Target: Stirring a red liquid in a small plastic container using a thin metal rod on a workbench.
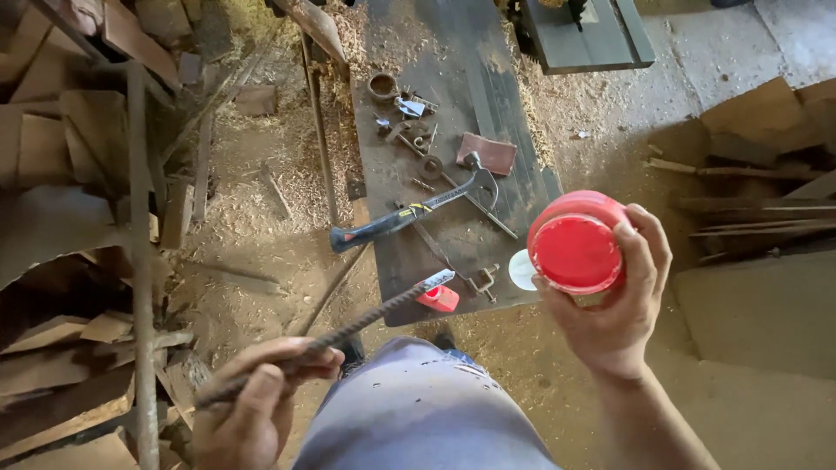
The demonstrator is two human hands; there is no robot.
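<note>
two hands are busy above the near edge of the dark tabletop (453, 52) — the right hand (614, 300) has its fingers wrapped round a red tub (576, 244), held just past the tabletop's right corner over open sawdust floor (252, 200). the left hand (252, 409) grips a ribbed steel rod (348, 331), fingers closed, its tip reaching a small red piece (440, 298) at the edge. a claw hammer (418, 209), sandpaper (488, 152) and loose hardware (409, 117) crowd the surface — stacked timber (61, 157) hems the left.

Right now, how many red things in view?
3: the red container in the right hand, a small red item at the bench's near edge, and a reddish sanding sheet mid-bench. Clutter may hide more.
</note>
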